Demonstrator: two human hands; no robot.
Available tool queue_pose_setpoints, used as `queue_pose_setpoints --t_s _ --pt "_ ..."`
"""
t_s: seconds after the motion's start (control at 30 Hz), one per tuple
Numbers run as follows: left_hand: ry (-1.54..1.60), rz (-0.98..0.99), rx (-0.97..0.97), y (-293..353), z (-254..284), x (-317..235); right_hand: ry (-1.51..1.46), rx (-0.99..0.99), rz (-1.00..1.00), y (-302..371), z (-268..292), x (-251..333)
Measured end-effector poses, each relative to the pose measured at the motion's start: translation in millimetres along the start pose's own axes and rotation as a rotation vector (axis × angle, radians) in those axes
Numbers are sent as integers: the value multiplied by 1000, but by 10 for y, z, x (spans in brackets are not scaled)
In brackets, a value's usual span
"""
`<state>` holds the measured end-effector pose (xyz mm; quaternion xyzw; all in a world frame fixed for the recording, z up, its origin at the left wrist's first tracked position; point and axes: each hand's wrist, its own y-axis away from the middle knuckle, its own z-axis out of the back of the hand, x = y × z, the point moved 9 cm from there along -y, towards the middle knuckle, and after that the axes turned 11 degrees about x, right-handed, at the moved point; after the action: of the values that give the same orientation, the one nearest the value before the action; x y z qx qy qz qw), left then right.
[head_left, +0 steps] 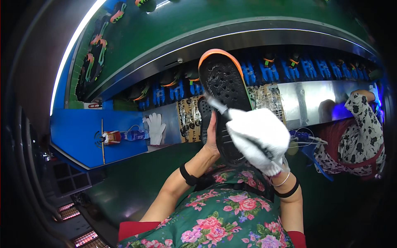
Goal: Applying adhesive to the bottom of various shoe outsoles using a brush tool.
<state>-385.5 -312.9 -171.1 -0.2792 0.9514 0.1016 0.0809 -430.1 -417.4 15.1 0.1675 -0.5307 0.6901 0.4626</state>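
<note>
A black shoe sole (225, 78) with an orange rim at its far end and holes over its surface is held upright before me. My bare left hand (212, 136) is closed around its left edge. My right hand (260, 136), in a white glove, grips a pale-handled brush (219, 106) whose tip lies against the sole or just over it; blur hides which. Another black perforated sole (204, 110) shows at the left, partly hidden behind the first.
A metal ledge (304, 93) with patterned tape crosses ahead, below a row of blue holders (308, 68). Beyond runs a green belt (198, 25) bearing shoes. At left, a blue table (78, 132), a blue bottle (134, 135) and a white glove (156, 127). Another person's patterned sleeve (357, 120) is at right.
</note>
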Motion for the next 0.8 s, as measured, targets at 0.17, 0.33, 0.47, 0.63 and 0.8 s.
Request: queue_pose_setpoints --t_s 0.17,0.33,0.47,0.63,0.8 --pt "-237 -41 100 -107 -324 -152 163 120 -35 115 -220 4" --pt "-281 -124 190 -111 -434 -262 -59 6 -10 57 -144 -10" --pt "2 -76 311 -187 -644 -216 76 102 -87 89 -226 79" --pt "65 -43 402 -199 -683 -257 -25 87 -3 225 -341 43" --pt "211 -22 312 -188 -675 -259 99 154 -39 182 -309 123"
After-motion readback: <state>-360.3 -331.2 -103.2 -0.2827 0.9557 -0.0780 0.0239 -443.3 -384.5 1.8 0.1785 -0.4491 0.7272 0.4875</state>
